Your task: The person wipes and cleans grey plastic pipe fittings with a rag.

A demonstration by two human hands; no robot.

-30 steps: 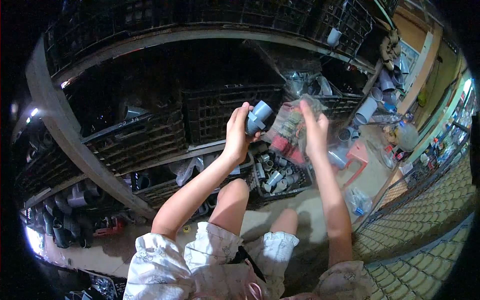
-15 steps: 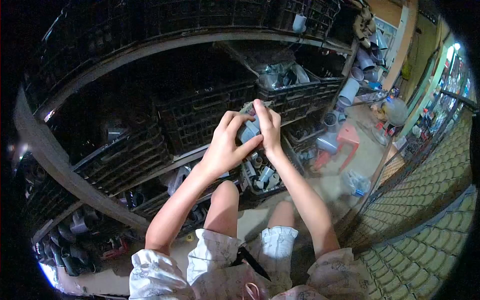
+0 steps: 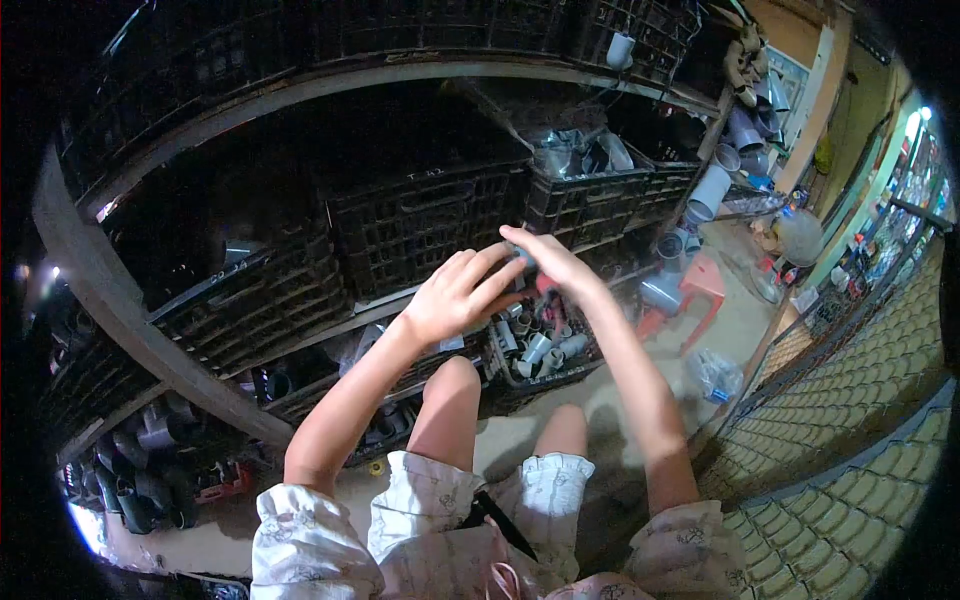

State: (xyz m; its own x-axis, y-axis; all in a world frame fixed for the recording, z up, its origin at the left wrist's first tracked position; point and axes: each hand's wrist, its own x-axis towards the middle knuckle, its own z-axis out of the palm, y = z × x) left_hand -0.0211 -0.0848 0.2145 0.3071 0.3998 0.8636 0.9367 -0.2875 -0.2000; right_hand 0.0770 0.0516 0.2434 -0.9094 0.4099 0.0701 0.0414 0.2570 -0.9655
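Left knee point(image 3: 450, 390) nearest. Just above it, left hand point(image 3: 452, 298) and right hand point(image 3: 553, 264) meet, fingers loosely extended, tips together over a small grey fitting point(image 3: 524, 258), mostly hidden. Cannot tell which hand pinches it. Under the hands, floor crate point(image 3: 545, 383) of fittings. Beyond, black shelf crates point(image 3: 430, 225).

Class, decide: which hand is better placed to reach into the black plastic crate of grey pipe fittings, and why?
Probably the right. In this view the right hand lies just over the black plastic crate of grey pipe fittings. The left hand sits further aside, off the crate's corner.
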